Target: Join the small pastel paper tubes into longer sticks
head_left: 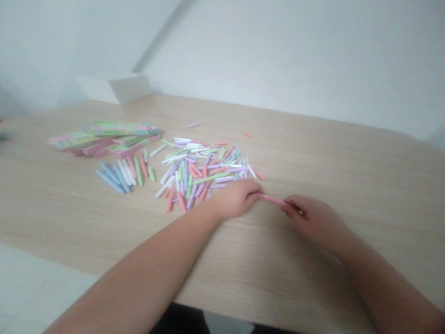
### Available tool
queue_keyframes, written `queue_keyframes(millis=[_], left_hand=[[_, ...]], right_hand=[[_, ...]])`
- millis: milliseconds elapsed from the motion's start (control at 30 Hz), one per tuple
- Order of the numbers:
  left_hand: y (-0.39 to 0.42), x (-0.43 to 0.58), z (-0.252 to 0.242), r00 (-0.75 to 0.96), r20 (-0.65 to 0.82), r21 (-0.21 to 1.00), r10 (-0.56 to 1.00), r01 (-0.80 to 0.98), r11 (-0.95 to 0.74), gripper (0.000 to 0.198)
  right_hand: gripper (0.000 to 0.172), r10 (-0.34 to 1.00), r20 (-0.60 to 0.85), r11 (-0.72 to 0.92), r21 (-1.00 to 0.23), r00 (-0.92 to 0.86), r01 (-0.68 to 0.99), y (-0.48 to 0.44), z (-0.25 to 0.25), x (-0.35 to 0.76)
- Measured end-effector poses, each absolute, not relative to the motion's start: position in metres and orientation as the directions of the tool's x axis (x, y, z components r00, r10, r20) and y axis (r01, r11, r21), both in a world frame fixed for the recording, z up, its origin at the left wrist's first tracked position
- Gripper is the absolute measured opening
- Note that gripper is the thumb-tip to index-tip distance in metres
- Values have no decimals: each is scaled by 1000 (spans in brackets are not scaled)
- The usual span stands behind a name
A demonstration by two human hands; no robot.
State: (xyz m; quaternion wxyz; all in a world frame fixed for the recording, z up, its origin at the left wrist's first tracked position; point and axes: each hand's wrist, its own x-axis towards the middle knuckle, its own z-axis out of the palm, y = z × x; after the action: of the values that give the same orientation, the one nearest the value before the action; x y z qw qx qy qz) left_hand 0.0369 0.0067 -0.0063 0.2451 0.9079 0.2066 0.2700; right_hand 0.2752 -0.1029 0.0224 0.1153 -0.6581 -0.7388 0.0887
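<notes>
**A:** Finger state, first entry?

**B:** The left hand's (235, 199) fingers (254, 196) are curled closed over one end of a slim pink stick (273, 200). The right hand's (313, 221) fingertips (287, 207) pinch its other end. The stick spans the gap between the hands, roughly level. Its material and whether it touches the table: cannot tell.

**A:** Working outward?

**B:** Just far and left of the left hand lies a loose heap of slim pastel sticks (205, 172) in pink, lilac, green and white. Further left, blue, white and green sticks (125, 176) lie loosely side by side. Beyond those, flat pink-and-green rectangular packets (104, 135) overlap. All rest on a pale wood-grain tabletop (340, 167). A white box (114, 88) stands at the far edge.

**A:** Risks?

**B:** Strong opposing pressure could snap the stick, if brittle. A loosened pinch could drop it into the heap, mixing it with the others. The left forearm (146, 264), if swung left, could scatter the nearest sticks.
</notes>
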Motion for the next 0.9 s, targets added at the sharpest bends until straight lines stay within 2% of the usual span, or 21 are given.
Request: queue_keyframes(millis=[267, 400, 533, 600, 667, 800, 900], left_hand=[[2, 38, -1, 779, 422, 512, 464, 217, -831, 29], [1, 38, 2, 788, 443, 475, 428, 198, -857, 29], [2, 37, 5, 797, 450, 456, 404, 184, -871, 29], [3, 36, 5, 796, 445, 457, 411, 193, -868, 29], [4, 35, 4, 793, 437, 464, 425, 206, -862, 30], [4, 35, -1, 781, 399, 510, 481, 248, -824, 30], [3, 38, -5, 780, 364, 562, 509, 252, -788, 28]], right_hand=[[44, 983, -131, 37, -552, -131, 833, -102, 22, 278], [46, 965, -227, -90, -761, -133, 642, -101, 16, 277], [44, 946, -309, -218, -832, -99, 511, -99, 15, 274], [45, 951, -291, -191, -815, -101, 547, -99, 16, 273], [43, 979, -187, -87, -740, -79, 667, -99, 17, 271], [27, 997, 47, 79, -463, -64, 883, -100, 18, 266], [27, 990, 74, 133, -299, -116, 945, -101, 19, 264]])
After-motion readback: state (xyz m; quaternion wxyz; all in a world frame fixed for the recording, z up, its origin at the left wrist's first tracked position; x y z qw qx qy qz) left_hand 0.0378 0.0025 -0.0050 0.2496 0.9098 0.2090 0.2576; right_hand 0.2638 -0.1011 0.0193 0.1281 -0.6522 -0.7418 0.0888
